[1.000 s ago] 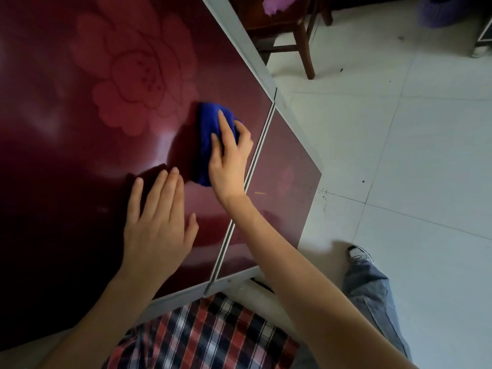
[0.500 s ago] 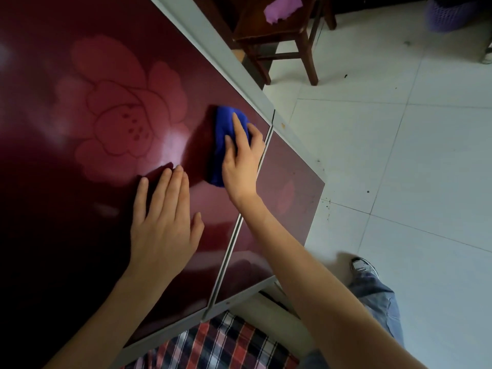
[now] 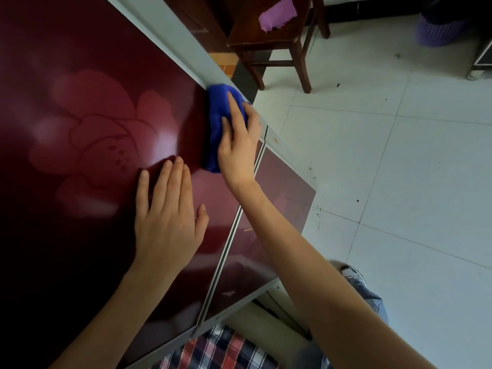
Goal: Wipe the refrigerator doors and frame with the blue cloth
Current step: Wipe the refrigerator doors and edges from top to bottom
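I count two hands in view, both on the one large glossy dark-red refrigerator door with a faint flower pattern (image 3: pixel 80 129). My left hand (image 3: pixel 170 222) lies flat on that door, four fingers straight and close together, thumb out to the side, holding nothing. My right hand (image 3: pixel 239 150) presses down on the single bunched blue cloth (image 3: pixel 216 129), forefinger stretched straight across it and thumb laid along it; I cannot tell how far the other fingers curl over its far side. The cloth sits at the door's upper right edge, touching the pale grey frame strip (image 3: pixel 170 41). A second, smaller dark-red door (image 3: pixel 282 198) lies just past a thin light seam, under my right forearm. Beyond the frame, on the white tiled floor (image 3: pixel 399 182), stands one brown wooden chair (image 3: pixel 266 35) with one purple scrap (image 3: pixel 277 16) on its seat, and one purple woven basket (image 3: pixel 439 30) well apart from it. One grey shoe (image 3: pixel 352 274) shows.
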